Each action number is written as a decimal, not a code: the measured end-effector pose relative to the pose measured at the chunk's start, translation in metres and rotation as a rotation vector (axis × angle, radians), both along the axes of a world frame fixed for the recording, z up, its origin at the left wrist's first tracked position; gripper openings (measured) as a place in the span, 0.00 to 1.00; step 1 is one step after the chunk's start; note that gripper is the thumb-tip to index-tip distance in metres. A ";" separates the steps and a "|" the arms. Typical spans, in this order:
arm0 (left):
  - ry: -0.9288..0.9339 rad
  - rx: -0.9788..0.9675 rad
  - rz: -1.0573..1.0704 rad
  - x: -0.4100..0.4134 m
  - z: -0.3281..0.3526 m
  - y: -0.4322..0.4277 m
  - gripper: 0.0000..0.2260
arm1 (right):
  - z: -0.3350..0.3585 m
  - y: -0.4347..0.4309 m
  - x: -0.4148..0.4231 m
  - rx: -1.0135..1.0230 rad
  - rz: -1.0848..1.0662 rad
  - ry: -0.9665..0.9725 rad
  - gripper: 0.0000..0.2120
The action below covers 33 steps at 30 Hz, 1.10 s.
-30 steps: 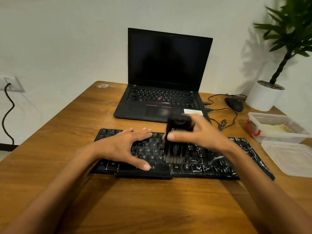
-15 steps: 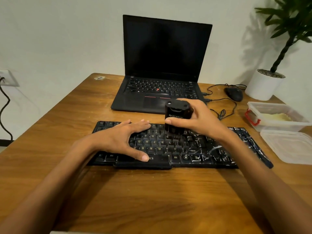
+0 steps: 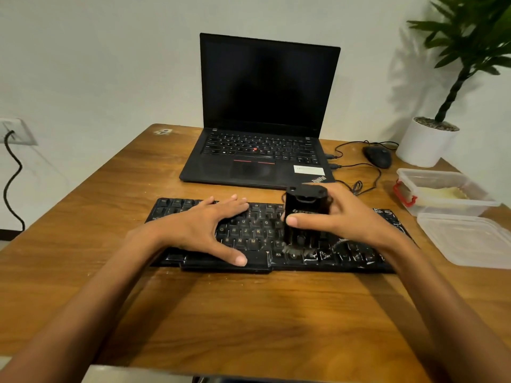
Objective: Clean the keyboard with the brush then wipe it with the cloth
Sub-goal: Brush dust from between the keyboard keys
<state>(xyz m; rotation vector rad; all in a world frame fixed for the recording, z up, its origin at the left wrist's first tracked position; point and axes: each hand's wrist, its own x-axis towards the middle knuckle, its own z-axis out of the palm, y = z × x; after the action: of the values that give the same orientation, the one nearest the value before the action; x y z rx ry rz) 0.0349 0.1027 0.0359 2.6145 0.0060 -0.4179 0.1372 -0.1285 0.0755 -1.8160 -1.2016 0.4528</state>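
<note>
Black and dusty, the flat plastic keyboard lies across the middle of the wooden table, with pale grit streaked over its right half. My right hand curls round the blocky black brush, thumb across its front, bristles splayed on the bottom key row just right of the spacebar. My left hand lies spread flat on the keyboard's left half, pinning it down.

As I judge it, hard strokes toward me would flick the grit over the keyboard's near edge onto the table, and strokes away would send it at the open black laptop just behind. If my left palm lifts, the keyboard could skid. A loose black cable coils behind the keyboard, close to my right knuckles, and could snag.

Right of the keyboard a clear plastic box with a red clip and its flat clear lid sit near, which crowds sideways sweeps. Bare wood lies left of and in front of the keyboard. I see no cloth.
</note>
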 end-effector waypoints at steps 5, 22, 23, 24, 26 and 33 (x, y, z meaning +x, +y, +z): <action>-0.071 -0.061 -0.078 0.003 -0.007 0.002 0.42 | -0.004 0.033 -0.023 0.015 0.144 -0.045 0.12; -0.067 -0.005 -0.068 0.006 -0.010 0.008 0.52 | 0.000 -0.010 0.001 -0.071 0.017 0.026 0.13; -0.066 -0.012 -0.063 0.005 -0.011 0.008 0.52 | 0.003 -0.011 0.002 -0.063 0.023 0.019 0.11; -0.063 -0.014 -0.060 0.005 -0.010 0.007 0.52 | 0.004 -0.006 -0.001 -0.048 0.033 0.008 0.10; -0.074 -0.007 -0.055 0.005 -0.012 0.008 0.51 | 0.003 0.013 -0.009 -0.019 0.053 0.000 0.10; -0.082 -0.013 -0.072 0.003 -0.006 0.006 0.53 | 0.001 -0.006 0.001 -0.057 -0.086 0.058 0.11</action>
<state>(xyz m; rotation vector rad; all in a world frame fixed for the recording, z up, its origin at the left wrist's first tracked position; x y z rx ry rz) 0.0382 0.1090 0.0297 2.6234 -0.1182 -0.3340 0.1386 -0.1341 0.0762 -1.8825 -1.0767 0.4918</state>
